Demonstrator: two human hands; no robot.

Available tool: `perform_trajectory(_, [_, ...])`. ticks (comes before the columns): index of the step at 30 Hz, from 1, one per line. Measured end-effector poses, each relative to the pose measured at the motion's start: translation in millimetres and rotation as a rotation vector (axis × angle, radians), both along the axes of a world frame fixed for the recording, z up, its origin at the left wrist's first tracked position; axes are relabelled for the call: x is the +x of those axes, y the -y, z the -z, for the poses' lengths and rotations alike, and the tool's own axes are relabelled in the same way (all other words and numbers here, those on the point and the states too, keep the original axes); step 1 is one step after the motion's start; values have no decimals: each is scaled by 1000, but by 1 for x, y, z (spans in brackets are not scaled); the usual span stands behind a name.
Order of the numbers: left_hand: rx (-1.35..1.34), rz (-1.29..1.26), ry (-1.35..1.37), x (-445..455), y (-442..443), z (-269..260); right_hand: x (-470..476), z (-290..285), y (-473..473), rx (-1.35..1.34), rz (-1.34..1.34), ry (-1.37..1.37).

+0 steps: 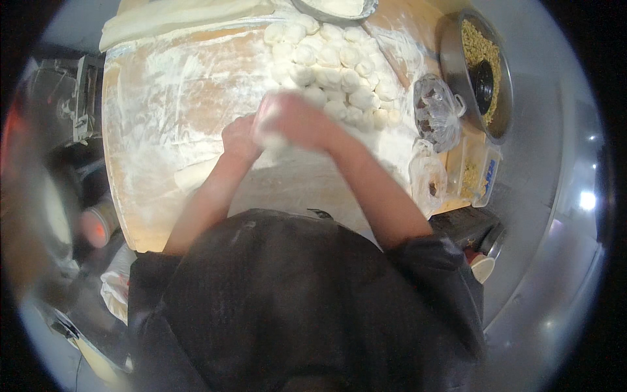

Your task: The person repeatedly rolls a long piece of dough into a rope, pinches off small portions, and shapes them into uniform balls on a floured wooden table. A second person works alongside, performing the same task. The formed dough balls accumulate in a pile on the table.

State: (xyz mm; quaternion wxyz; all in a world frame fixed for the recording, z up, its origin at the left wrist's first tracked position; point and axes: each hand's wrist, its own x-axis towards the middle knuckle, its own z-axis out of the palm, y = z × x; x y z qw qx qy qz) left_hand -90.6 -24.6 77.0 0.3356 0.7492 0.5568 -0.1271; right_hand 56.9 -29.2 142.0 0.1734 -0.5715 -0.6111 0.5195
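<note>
My left hand (241, 137) rests around the near end of a long dough roll (196, 172) on the floured wooden board (161, 108); how its fingers are set is hidden. My right hand (289, 120) is blurred and crosses in front of the left one. A pale lump, perhaps dough, shows below its fingers, but whether it is gripped cannot be told. Just beyond the right hand lie many small dough pieces (329, 55), crowded together and dusted with flour. A larger strip of dough (186, 18) lies along the board's far edge.
A metal bowl of flour (338, 7) stands at the far edge. To the right are a large metal bowl (504, 88) with crumbly filling, a knotted plastic bag (436, 112), a second clear bag (427, 171) and a plastic container (491, 171). Dark equipment (85, 98) stands left of the board.
</note>
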Motion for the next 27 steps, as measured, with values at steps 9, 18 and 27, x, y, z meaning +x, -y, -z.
perform_trajectory(9, [323,-92,232,-43,35,25,88,62,-118,666,116,821])
perform_trajectory(18, [-484,-213,833,-56,27,24,-5,85,44,13,211,134])
perform_trajectory(27, [-51,-89,199,-12,49,17,-20,72,67,103,354,190])
